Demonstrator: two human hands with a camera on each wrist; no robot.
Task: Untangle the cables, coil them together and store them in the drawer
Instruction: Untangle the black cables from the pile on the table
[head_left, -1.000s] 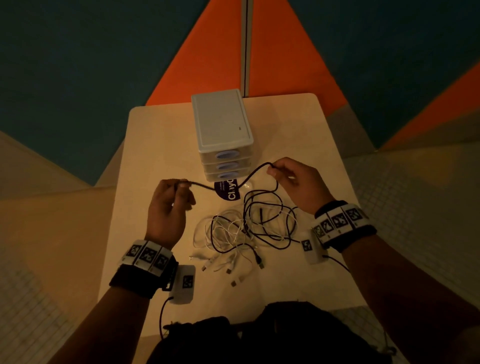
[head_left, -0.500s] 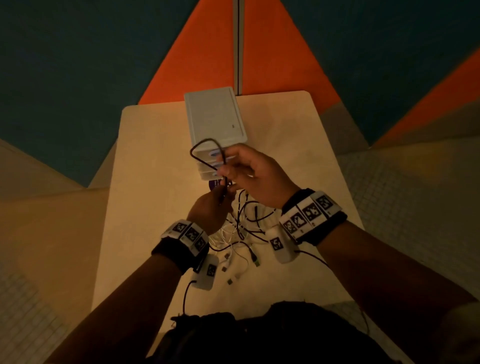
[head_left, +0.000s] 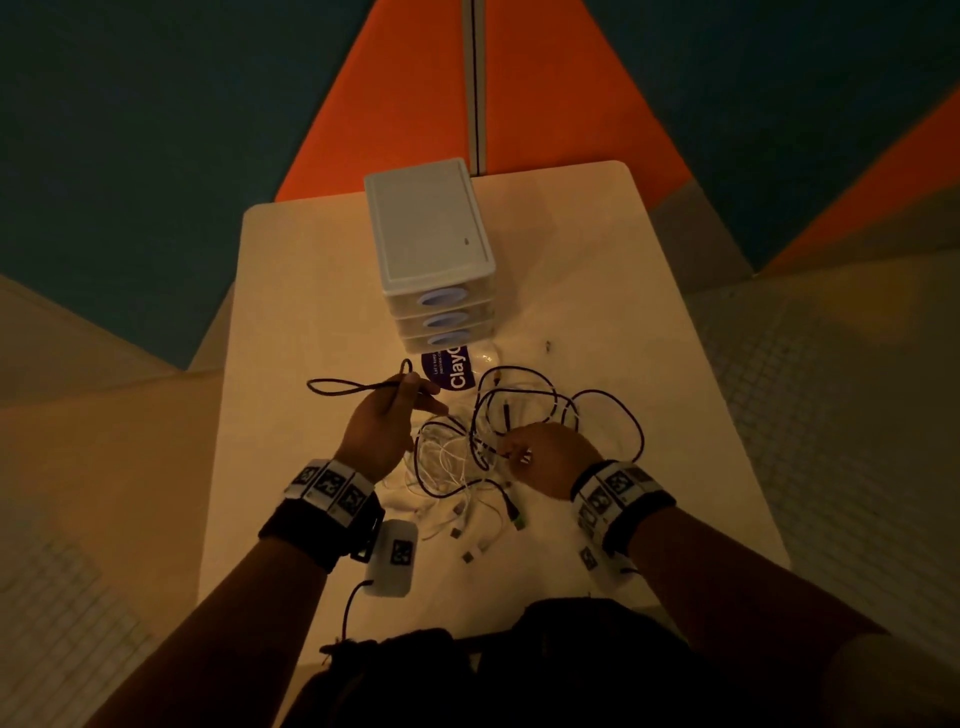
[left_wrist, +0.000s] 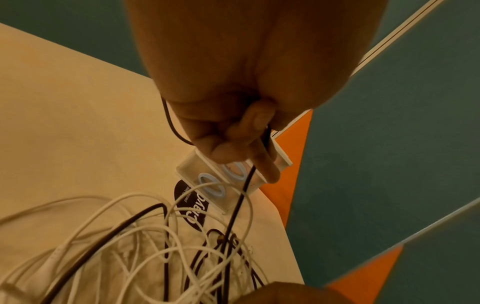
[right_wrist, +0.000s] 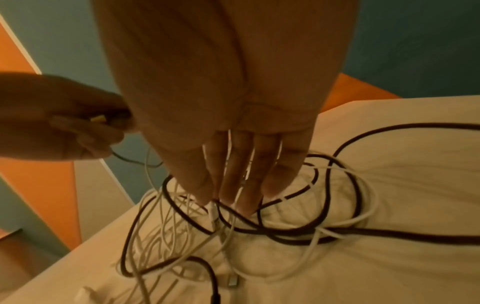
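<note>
A tangle of black cable and white cables lies on the table in front of a small white drawer unit with all three drawers closed. My left hand is raised over the tangle's left side and grips a folded loop of the black cable, which sticks out to the left. My right hand is down at the tangle. In the right wrist view its straight fingertips touch the crossed black cable and white cables.
The tan table has rounded corners, and its edges lie close on both sides. A dark round sticker is stuck just before the drawers. Loose cable plugs lie near the front edge. Teal and orange floor surrounds the table.
The hands met in front of the drawers and folded the black cable into a loop. They have parted: the left keeps the loop, the right has dropped to the tangle.
</note>
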